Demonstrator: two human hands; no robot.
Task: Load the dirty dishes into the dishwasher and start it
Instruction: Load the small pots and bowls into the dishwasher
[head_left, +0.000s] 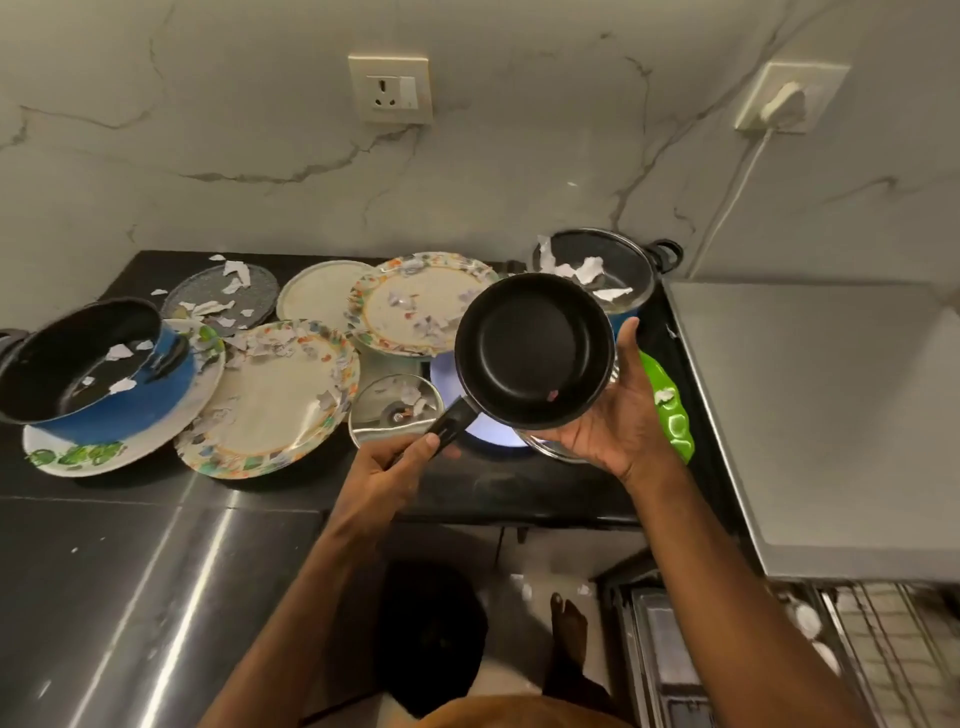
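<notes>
one round black frying pan (535, 351) over the dark stone countertop (519, 483): our left hand (395, 470) grips its handle, right hand (618, 415) cups its rim. two blue metal pots (88, 364) (618, 254), two multicolour floral-rimmed plates (280, 395) (421, 304), torn paper scraps (236, 273) in each.

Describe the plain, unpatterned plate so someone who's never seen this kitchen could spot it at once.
Find the empty wall socket on the marble wall and drop down to the back of the black counter. The plain cream plate lies there, between a grey textured glass plate on its left and a floral-rimmed plate on its right. It alone has no pattern or texture.
</notes>
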